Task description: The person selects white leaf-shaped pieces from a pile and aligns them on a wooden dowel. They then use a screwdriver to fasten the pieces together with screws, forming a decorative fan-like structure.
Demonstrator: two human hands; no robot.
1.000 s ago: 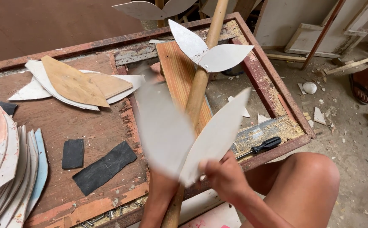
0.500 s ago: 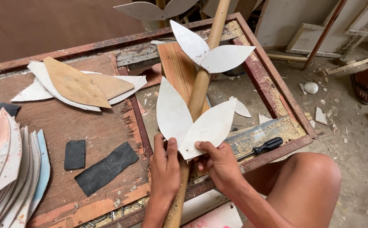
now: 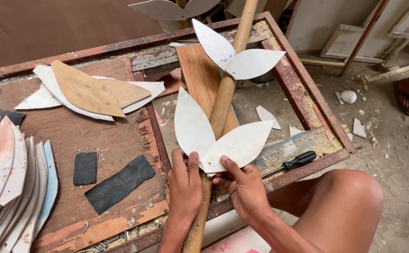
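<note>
Left hand was closed around the wooden pole, thumb pressed on the base of the left white leaf piece. Right hand was pinched on the base of the right white leaf piece, held against the pole. Both leaf bases were best kept overlapped and tight to the pole, matched to the upper leaf pair. A screwdriver was seen just beside, on the rusty frame. Free room was left rightward over the floor; black rubber strips and stacked cut pieces were crowded to the left.
</note>
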